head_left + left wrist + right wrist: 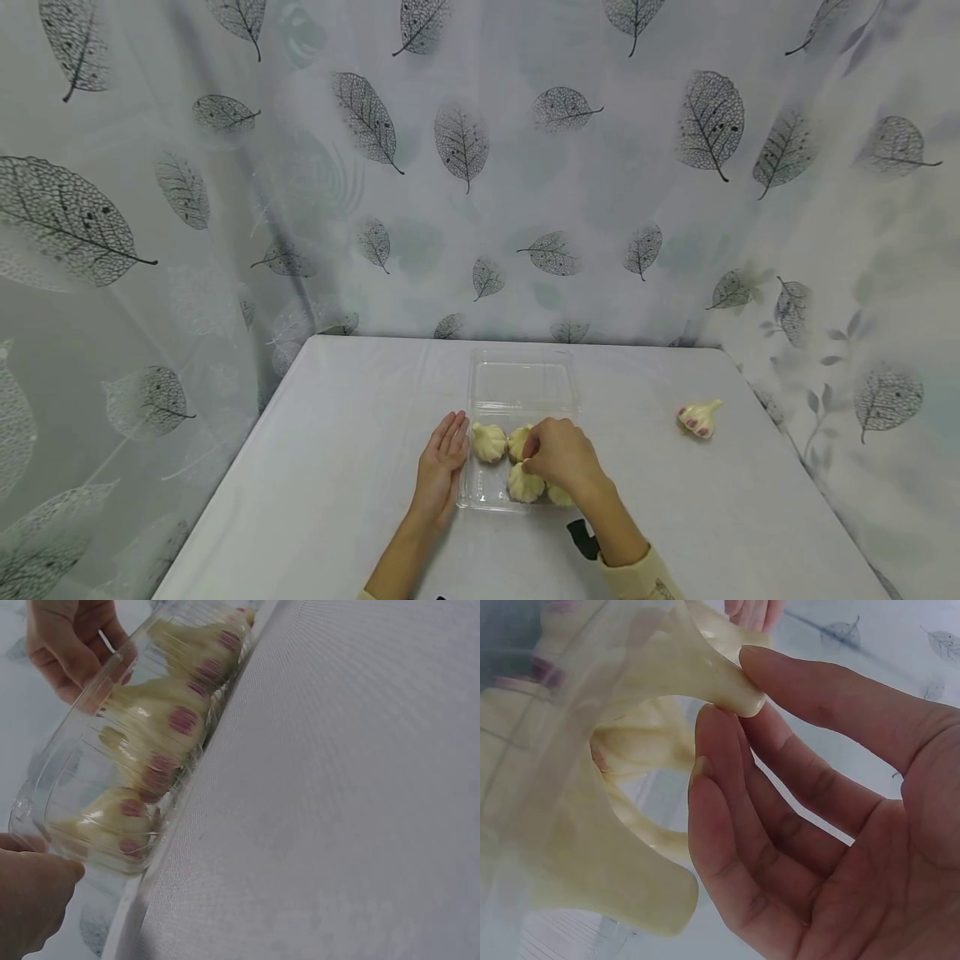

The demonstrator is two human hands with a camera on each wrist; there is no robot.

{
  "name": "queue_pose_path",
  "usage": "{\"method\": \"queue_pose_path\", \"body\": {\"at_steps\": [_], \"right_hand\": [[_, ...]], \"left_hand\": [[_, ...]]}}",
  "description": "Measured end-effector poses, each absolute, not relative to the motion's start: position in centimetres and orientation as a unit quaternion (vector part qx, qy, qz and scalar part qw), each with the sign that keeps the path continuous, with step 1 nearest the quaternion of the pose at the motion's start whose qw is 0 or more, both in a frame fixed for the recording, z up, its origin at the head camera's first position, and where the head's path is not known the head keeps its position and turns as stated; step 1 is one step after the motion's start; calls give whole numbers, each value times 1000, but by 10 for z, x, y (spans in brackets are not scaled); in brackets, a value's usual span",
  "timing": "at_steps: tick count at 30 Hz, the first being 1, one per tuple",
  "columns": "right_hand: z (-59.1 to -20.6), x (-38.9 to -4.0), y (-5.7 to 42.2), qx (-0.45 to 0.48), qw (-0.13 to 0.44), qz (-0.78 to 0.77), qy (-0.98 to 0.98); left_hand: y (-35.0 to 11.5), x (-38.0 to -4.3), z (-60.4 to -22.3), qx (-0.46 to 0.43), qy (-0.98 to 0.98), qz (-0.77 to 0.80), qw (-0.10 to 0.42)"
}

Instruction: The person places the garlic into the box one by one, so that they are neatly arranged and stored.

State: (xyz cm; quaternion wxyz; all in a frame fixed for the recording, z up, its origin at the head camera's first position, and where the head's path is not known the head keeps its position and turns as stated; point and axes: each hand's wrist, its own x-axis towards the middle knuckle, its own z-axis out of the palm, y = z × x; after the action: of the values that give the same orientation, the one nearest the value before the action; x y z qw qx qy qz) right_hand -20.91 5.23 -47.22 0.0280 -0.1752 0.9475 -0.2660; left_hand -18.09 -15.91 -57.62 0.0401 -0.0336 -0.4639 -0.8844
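A clear plastic box stands on the table with several garlic bulbs inside, cream with purple-pink patches. My right hand is over its right half. In the right wrist view, the thumb and fingertips pinch the stem of one garlic bulb, while another bulb's stem is nearer the camera. My left hand rests along the box's left side, its fingers straight in the head view. Left of that hand's neighbour, one garlic bulb sits in the back left of the box. My right hand partly hides the bulbs on the right.
The box's clear lid lies folded back behind it. Apart from the box, a single garlic bulb lies on the right of the white table. A leaf-print curtain hangs behind and at both sides.
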Motion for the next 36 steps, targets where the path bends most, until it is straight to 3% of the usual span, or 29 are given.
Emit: {"method": "queue_pose_path", "body": {"at_steps": [14,36], "right_hand": [[-466,-207,54,-188,34,-268,944],[-453,-217,91,-134,-40,-333,932]], "left_hand": [[-158,-181,-577,-31,-456,-888,40],[-158,-179,-575,-31,-464,-885,43]]}}
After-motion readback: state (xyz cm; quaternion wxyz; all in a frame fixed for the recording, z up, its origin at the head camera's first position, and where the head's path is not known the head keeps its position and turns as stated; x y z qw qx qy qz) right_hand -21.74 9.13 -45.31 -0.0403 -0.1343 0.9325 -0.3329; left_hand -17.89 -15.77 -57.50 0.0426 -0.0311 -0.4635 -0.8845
